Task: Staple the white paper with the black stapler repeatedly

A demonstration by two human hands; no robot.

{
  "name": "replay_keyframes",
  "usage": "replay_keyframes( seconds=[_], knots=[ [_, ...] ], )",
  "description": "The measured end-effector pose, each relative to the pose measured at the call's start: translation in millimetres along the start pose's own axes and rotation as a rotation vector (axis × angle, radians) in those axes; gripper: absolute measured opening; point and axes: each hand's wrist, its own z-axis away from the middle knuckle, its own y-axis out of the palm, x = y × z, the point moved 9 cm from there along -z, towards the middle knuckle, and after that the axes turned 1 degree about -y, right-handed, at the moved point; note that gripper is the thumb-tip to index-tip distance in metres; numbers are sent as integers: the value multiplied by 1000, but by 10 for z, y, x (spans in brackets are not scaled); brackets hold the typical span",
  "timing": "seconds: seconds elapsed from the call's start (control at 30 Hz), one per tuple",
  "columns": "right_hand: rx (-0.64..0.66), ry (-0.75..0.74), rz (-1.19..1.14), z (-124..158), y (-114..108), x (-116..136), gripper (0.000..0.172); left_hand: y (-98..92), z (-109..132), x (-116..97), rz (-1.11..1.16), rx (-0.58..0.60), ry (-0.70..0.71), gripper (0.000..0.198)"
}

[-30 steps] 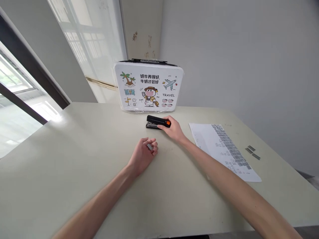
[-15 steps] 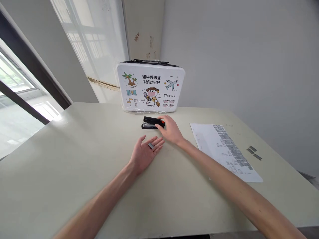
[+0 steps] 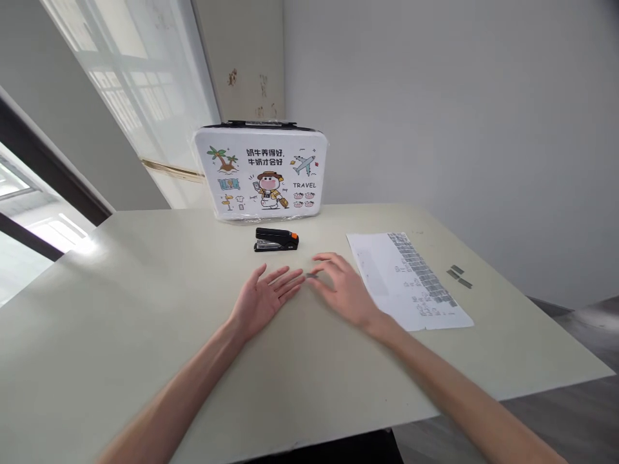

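Note:
My left hand (image 3: 261, 298) lies palm up over the table, fingers stretched out, its palm bare. Close to its fingertips, my right hand (image 3: 342, 289) pinches a small grey strip of staples (image 3: 312, 276) between thumb and fingers. Behind both hands a black stapler (image 3: 276, 240) with an orange button rests on the table, apart from either hand.
A white travel case (image 3: 264, 171) with cartoon prints stands upright at the back. To the right lies a printed sheet of paper (image 3: 382, 270) with a column of grey strips. Several loose staple strips (image 3: 459, 276) lie farther right on the pale table (image 3: 159, 290).
My right hand has let go of the stapler and taken the staple strip from my left palm. My left hand stays open. The view has turned to the right.

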Motion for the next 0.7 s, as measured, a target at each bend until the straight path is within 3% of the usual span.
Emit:
replay_keyframes(
  seconds=[0.1, 0.23, 0.37, 0.47, 0.53, 0.63, 0.7],
  knots=[
    [-88, 135, 152, 291, -653, -573, 23, 2, 2, -23, -22, -2, -4, 40],
    [-210, 332, 452, 880, -1562, -1443, 33, 2, -4, -20, -72, -20, -7, 36],
    [-253, 456, 679, 1407, -2115, -2027, 40, -8, -17, -28, -100, -69, 5, 35],
    [-222, 514, 766, 1603, -2228, -2225, 45, -33, -20, -45, -89, -111, 14, 34],
    [-225, 516, 776, 1630, -2213, -2203, 47, -56, -23, -51, -76, -129, 17, 34],
    [-260, 469, 678, 1564, -2056, -1929, 47, -84, -34, -49, -68, -133, 15, 33],
    [-230, 413, 554, 1476, -1821, -1640, 45, -87, -44, -44, -67, -121, 13, 31]
  ],
)
